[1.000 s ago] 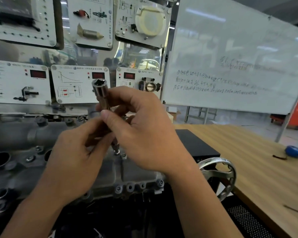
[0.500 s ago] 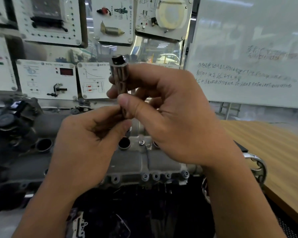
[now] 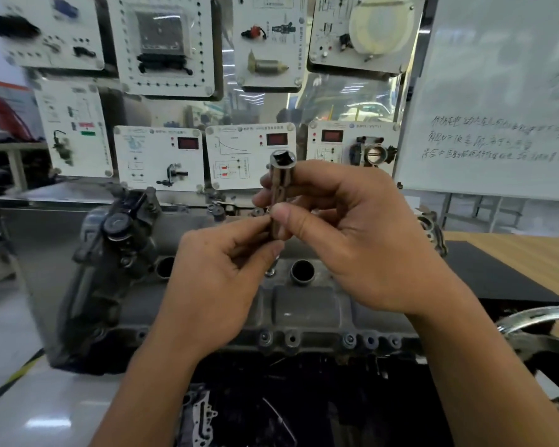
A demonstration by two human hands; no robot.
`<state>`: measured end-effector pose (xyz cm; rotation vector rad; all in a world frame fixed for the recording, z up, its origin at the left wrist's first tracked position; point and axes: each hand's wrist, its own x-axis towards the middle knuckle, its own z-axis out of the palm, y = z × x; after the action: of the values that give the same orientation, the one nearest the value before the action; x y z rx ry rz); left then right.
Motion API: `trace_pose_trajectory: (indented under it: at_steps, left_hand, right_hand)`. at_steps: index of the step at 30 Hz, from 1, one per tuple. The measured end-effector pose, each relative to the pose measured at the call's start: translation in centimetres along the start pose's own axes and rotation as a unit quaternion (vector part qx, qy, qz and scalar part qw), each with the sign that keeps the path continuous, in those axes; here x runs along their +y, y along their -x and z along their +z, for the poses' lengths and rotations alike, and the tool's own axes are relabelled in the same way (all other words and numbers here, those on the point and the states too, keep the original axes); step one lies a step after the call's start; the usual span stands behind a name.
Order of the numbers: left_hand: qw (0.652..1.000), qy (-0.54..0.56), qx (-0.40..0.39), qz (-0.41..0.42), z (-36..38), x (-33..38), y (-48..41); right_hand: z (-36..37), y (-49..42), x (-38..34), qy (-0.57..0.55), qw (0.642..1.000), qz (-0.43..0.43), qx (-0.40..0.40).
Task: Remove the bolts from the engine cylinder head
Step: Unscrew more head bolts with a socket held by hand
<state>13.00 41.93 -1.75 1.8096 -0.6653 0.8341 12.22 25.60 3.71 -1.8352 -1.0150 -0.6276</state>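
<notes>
Above cylinder head [image 3: 304,306]: socket [image 3: 279,188], held upright.
Right hand [image 3: 362,240]: grips socket.
Left hand [image 3: 217,285]: apparently pinches its lower end.

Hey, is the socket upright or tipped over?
Upright. The socket stands nearly vertical in the right hand, its square drive hole facing up; the left hand pinches its lower end.

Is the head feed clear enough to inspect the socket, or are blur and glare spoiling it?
Head view: the socket in the grip of the right hand is sharp at centre; head view edges smear, blurring the upper-left panels and whiteboard writing; light glare patches the floor lower left.
</notes>
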Motion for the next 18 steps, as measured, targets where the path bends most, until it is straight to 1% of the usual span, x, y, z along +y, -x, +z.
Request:
trace_pose_trajectory:
  at_steps: [7, 11, 16, 18]
  left_hand:
    - [0.999, 0.031, 0.006, -0.021, 0.13, -0.1, -0.01]
    - [0.998, 0.027, 0.029, -0.041, 0.24, -0.13, 0.01]
    - [0.996, -0.003, 0.067, -0.057, 0.52, -0.29, 0.0]
    - [0.998, -0.011, 0.046, -0.051, 0.25, -0.4, -0.08]
  right_hand:
    - [0.22, 0.06, 0.24, -0.001, 1.0, -0.006, 0.0]
    - [0.25, 0.06, 0.17, 0.005, 1.0, -0.01, 0.01]
    - [0.61, -0.34, -0.26, -0.01, 0.998, -0.023, 0.062]
    - [0.82, -0.59, -0.51, -0.014, 0.996, -0.028, 0.082]
